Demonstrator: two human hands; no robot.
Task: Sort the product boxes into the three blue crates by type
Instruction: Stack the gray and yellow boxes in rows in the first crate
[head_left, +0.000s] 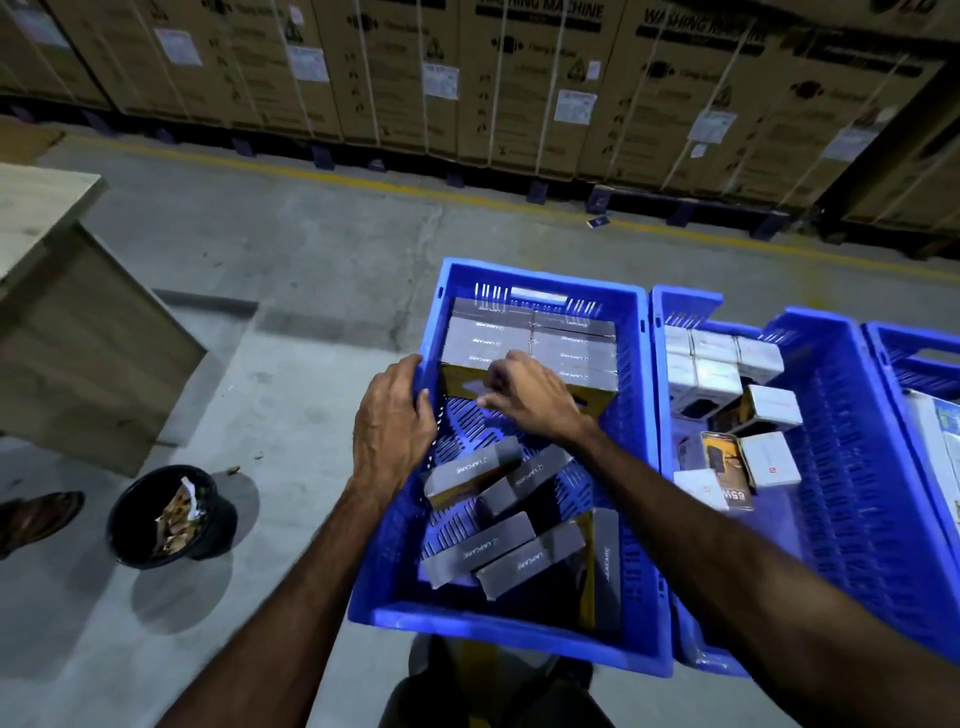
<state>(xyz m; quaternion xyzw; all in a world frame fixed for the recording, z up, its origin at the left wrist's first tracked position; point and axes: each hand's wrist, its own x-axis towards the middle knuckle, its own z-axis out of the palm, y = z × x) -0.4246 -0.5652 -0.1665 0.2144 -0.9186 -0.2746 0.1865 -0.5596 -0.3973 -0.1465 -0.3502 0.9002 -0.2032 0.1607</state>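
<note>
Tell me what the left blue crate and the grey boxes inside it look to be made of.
Left blue crate: moulded plastic, slightly glossy, judging by slotted walls and floor. Grey boxes: likely printed cardboard, matte, with sharp folded edges and printed logos.

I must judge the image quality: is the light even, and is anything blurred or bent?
Head view: dim overall; the left crate glows saturated blue; the right hand is slightly motion-blurred; wide-angle distortion curves the cardboard cartons behind.

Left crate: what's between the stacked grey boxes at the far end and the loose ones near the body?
Head view: bare perforated crate floor, with only the right hand reaching across it to the stacked boxes; loose boxes.
</note>
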